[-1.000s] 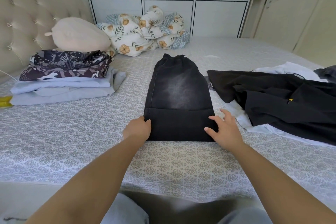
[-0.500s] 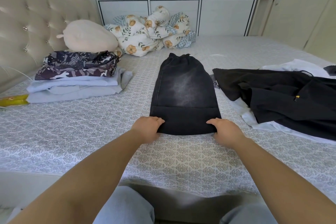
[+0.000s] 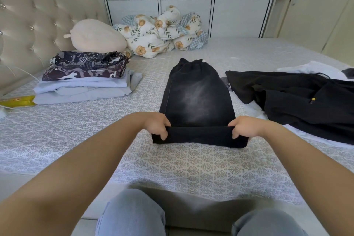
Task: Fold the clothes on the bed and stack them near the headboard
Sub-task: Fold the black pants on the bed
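Observation:
Black faded jeans (image 3: 197,97), folded lengthwise, lie in the middle of the bed with the waist pointing away from me. My left hand (image 3: 158,125) grips the near left corner of the jeans and my right hand (image 3: 244,126) grips the near right corner; the near end is lifted and rolled upward off the sheet. A stack of folded clothes (image 3: 84,78), camouflage print on top of pale blue pieces, sits at the left near the tufted headboard (image 3: 34,30). An unfolded black garment (image 3: 298,99) lies at the right over a white one (image 3: 314,67).
A cream plush pillow (image 3: 95,36) and a bunched floral quilt (image 3: 162,32) lie at the far side of the bed. A yellow packet (image 3: 18,100) rests at the left edge. White cabinets stand behind the bed. My knees show below the mattress edge.
Both hands went from lying beside the jeans' near hem to gripping its corners and lifting that end off the bed.

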